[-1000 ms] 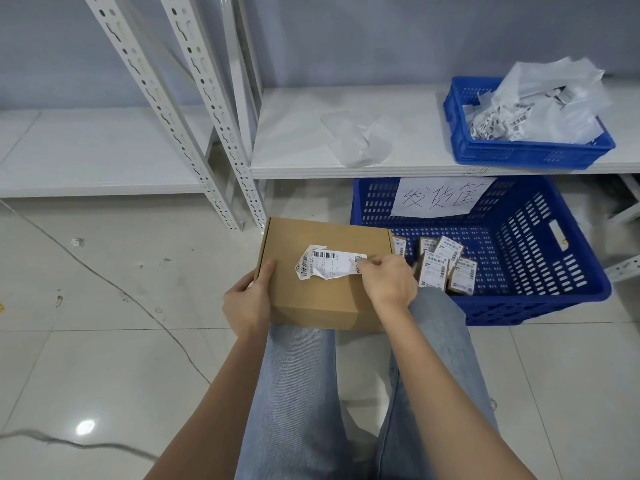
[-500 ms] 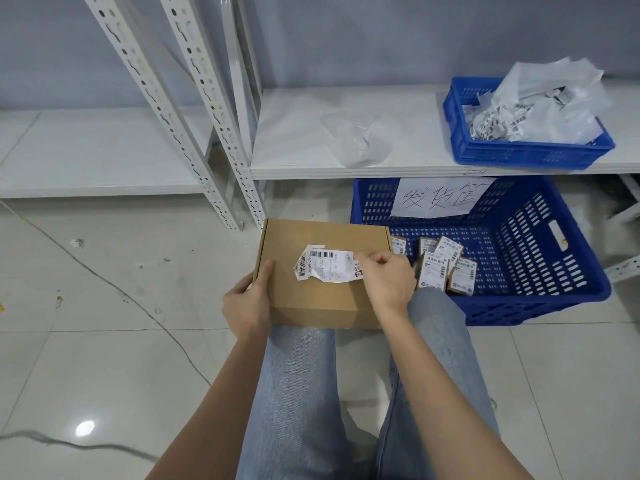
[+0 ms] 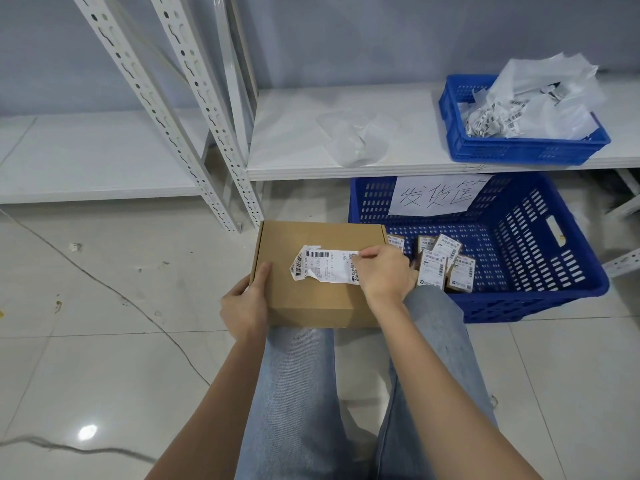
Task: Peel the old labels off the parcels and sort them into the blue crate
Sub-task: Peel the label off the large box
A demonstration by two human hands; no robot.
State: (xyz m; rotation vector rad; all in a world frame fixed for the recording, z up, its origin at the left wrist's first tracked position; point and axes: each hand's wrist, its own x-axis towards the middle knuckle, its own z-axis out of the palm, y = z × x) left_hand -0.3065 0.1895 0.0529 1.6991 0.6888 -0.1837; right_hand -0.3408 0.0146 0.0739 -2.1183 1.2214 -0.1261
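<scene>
Head view: cardboard parcel across the knees, long axis left-right. Label on top, left end torn and lifted. Left hand grasping left edge; right hand pinching label's right end. Blue crate just right, floor open leftward.

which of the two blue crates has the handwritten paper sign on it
The big blue crate on the floor, holding small labelled boxes. The smaller blue crate up on the shelf has no sign and is filled with crumpled paper scraps.
</scene>
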